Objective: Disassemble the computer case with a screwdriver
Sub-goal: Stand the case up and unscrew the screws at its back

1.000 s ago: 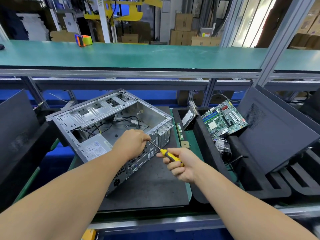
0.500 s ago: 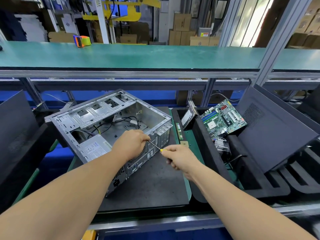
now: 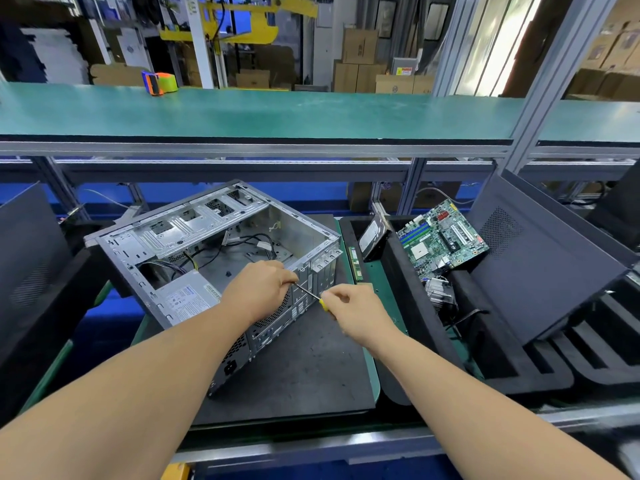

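An open grey metal computer case point(image 3: 194, 237) lies on its side on a dark mat point(image 3: 311, 368), its rear panel facing me. A power supply point(image 3: 188, 299) and loose cables sit inside. My left hand point(image 3: 258, 291) rests curled on the rear panel's top edge, fingertips at the screwdriver's tip. My right hand point(image 3: 349, 311) grips the yellow-handled screwdriver point(image 3: 313, 296), whose thin shaft points up-left at the rear panel beside the expansion slots. Most of the handle is hidden in my fist.
A green motherboard point(image 3: 443, 237) leans in a black foam tray point(image 3: 408, 278) on the right, with a hard drive point(image 3: 372, 235) and a heatsink point(image 3: 438, 291). A RAM stick point(image 3: 356, 263) lies beside the mat. A dark side panel point(image 3: 540, 258) leans at right. A green shelf point(image 3: 277, 112) runs overhead.
My right hand has turned over on the screwdriver, now covering most of the yellow handle, and sits slightly closer to the case. My left hand stays on the rear panel.
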